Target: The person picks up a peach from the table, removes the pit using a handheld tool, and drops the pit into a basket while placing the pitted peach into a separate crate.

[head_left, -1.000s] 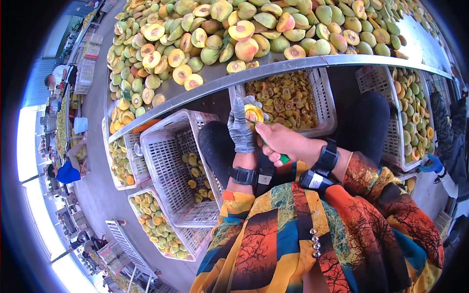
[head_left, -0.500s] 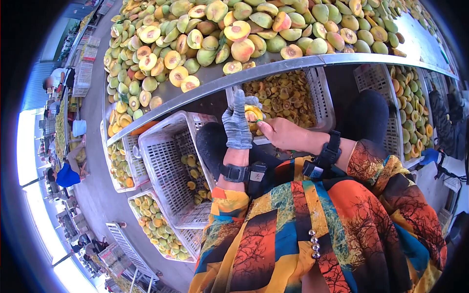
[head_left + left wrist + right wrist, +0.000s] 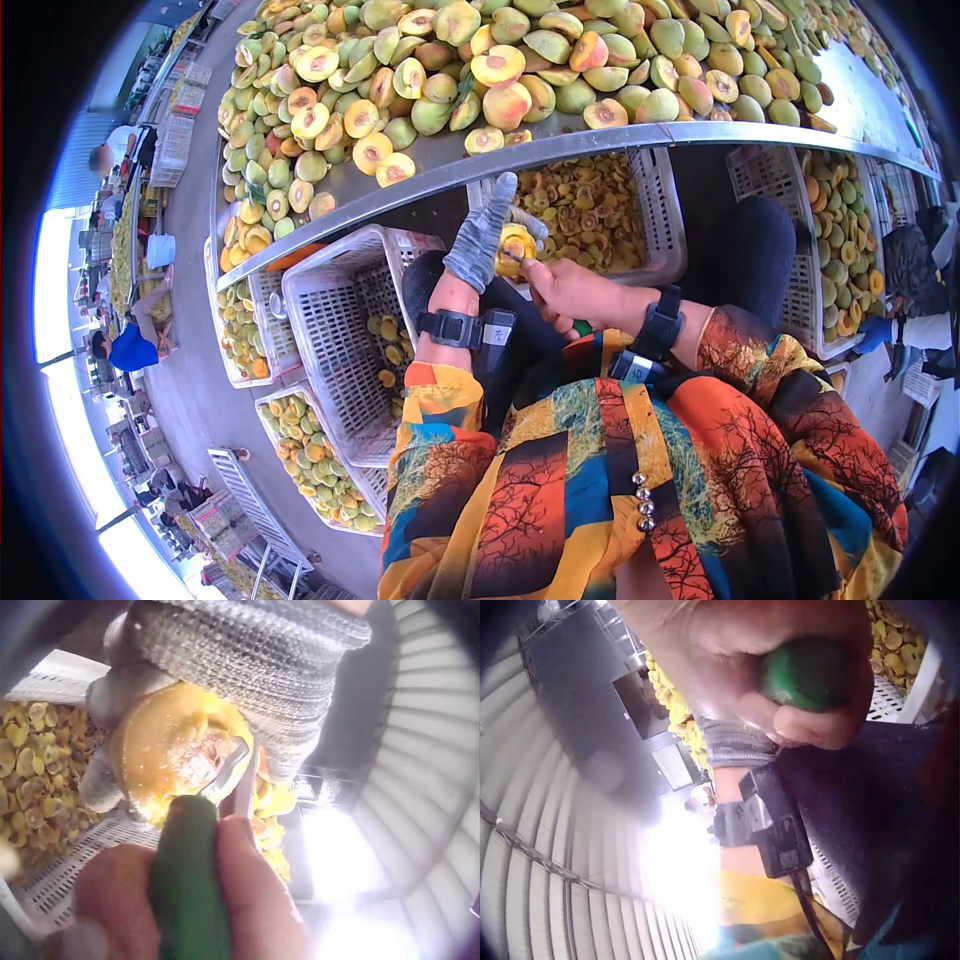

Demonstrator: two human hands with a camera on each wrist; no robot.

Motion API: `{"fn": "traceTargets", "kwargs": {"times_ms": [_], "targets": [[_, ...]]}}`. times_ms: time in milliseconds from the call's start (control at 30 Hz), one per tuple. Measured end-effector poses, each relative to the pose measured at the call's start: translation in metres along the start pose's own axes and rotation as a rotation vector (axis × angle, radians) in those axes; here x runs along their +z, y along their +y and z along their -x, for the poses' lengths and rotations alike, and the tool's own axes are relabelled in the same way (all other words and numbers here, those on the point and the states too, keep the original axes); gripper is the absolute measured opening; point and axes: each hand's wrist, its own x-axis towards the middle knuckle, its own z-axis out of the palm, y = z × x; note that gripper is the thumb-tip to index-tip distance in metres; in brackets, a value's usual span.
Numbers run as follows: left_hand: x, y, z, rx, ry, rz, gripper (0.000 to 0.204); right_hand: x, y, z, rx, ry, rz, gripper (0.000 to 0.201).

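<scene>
Fingers: gloved left hand [image 3: 483,235] is curled round a peach half [image 3: 516,243], cut face toward the person; bare right hand [image 3: 566,291] is wrapped round a green-handled pitting tool [image 3: 581,327], tip at the fruit

Head view: both hands meet just below the metal table edge [image 3: 560,143], above the knees. Peach half sits between glove and right thumb. Directly behind the hands is a white crate of pits and scraps [image 3: 590,205]. Left of the left forearm is a slotted white crate [image 3: 340,330] with a few peach halves at the bottom. Table top carries a heap of halved peaches [image 3: 480,70] (green skins, orange cut faces). More filled crates at far right [image 3: 845,230] and lower left [image 3: 315,460]. Wrist units strapped on both arms

Left wrist view: grey knit glove [image 3: 247,667] cups the peach half [image 3: 176,750] from behind, fingertips hooked over its edge. Metal loop of the tool [image 3: 225,772] is dug into the pit cavity at the centre of the flesh. Green handle [image 3: 187,885] runs down between right thumb and fingers [image 3: 255,900], gripped tight. Crate of pits visible at left

Right wrist view: right hand [image 3: 780,667] closed hard on the green handle end [image 3: 806,675]. Gloved left wrist [image 3: 731,742] and its strap unit sit below it. Peach itself is hidden here
</scene>
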Motion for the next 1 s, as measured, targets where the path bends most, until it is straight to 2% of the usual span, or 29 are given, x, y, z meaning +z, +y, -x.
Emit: {"fn": "traceTargets", "kwargs": {"times_ms": [33,67,100,133,200,233,267,300,333,367,400,467,500,533,567,600,633,667,733,767,800,867,933,1000], "targets": [[-0.002,-0.002,-0.001,0.069,-0.046,0.08,0.065,-0.003,0.003,-0.005,0.002,-0.001,-0.001,0.05],[-0.004,-0.003,-0.001,0.139,-0.091,0.16,0.065,-0.007,0.007,-0.012,-0.072,-0.035,-0.011,0.051],[-0.002,0.0,0.007,0.184,-0.057,0.29,0.054,-0.009,0.009,-0.016,-0.147,-0.071,-0.02,0.052],[0.004,0.002,0.014,0.188,-0.056,0.288,0.054,-0.01,0.007,-0.016,-0.151,-0.072,-0.018,0.052],[0.015,0.001,0.024,0.191,0.139,0.425,0.035,-0.011,0.002,-0.013,-0.124,-0.07,0.189,0.05],[0.014,-0.005,0.024,0.227,0.178,0.447,0.029,-0.01,0.001,-0.011,-0.122,-0.075,0.193,0.05],[0.015,-0.008,0.025,0.228,0.187,0.452,0.029,-0.009,0.0,-0.008,-0.081,-0.14,0.063,0.048],[0.019,-0.009,0.026,0.287,0.274,0.458,0.028,-0.007,-0.001,-0.006,-0.037,-0.203,-0.071,0.046],[0.023,-0.011,0.027,0.347,0.36,0.462,0.026,-0.004,-0.001,-0.006,-0.033,-0.209,-0.068,0.046],[0.026,-0.013,0.025,0.369,0.46,0.41,0.024,-0.002,-0.002,-0.005,0.025,-0.253,-0.242,0.043],[0.026,-0.016,0.023,0.37,0.458,0.411,0.024,-0.001,-0.003,-0.004,0.083,-0.293,-0.419,0.041],[0.026,-0.022,0.019,0.465,0.537,0.221,0.022,-0.001,-0.001,-0.003,0.095,-0.314,-0.492,0.044],[0.026,-0.017,0.022,0.427,0.454,0.232,0.022,0.001,-0.001,-0.002,0.08,-0.236,-0.388,0.044],[0.019,-0.017,0.022,0.432,0.457,0.24,0.022,0.002,-0.002,-0.001,0.062,-0.158,-0.281,0.044],[0.01,-0.017,0.02,0.268,0.271,0.351,0.023,0.004,-0.001,0.0,0.062,-0.154,-0.266,0.044],[0.005,-0.017,0.018,0.107,0.083,0.46,0.024,0.008,0.003,0.0,0.015,-0.095,-0.138,0.044],[0.004,-0.019,0.017,0.047,0.118,0.451,0.026,0.01,0.006,-0.001,-0.031,-0.039,-0.004,0.044],[0.002,-0.02,0.015,0.066,0.124,0.471,0.026,0.01,0.006,-0.003,-0.029,-0.039,0.025,0.044],[0.003,-0.024,0.016,0.15,0.107,0.578,0.024,0.008,0.005,-0.007,0.052,-0.184,-0.263,0.043],[0.003,-0.029,0.012,0.19,0.145,0.639,0.021,0.006,0.002,-0.007,0.075,-0.206,-0.332,0.042],[0.009,-0.028,0.012,0.232,0.168,0.679,0.021,0.006,0.0,-0.008,0.086,-0.213,-0.271,0.042],[0.029,-0.023,0.013,0.327,0.463,0.69,0.018,0.007,-0.001,-0.011,0.037,-0.134,-0.302,0.041],[0.03,-0.025,0.007,0.308,0.51,0.718,0.024,0.004,0.0,-0.013,0.013,-0.092,-0.22,0.04],[0.025,-0.03,0.004,0.157,0.428,0.793,0.026,-0.001,0.009,-0.02,-0.085,-0.063,-0.062,0.041]]}}
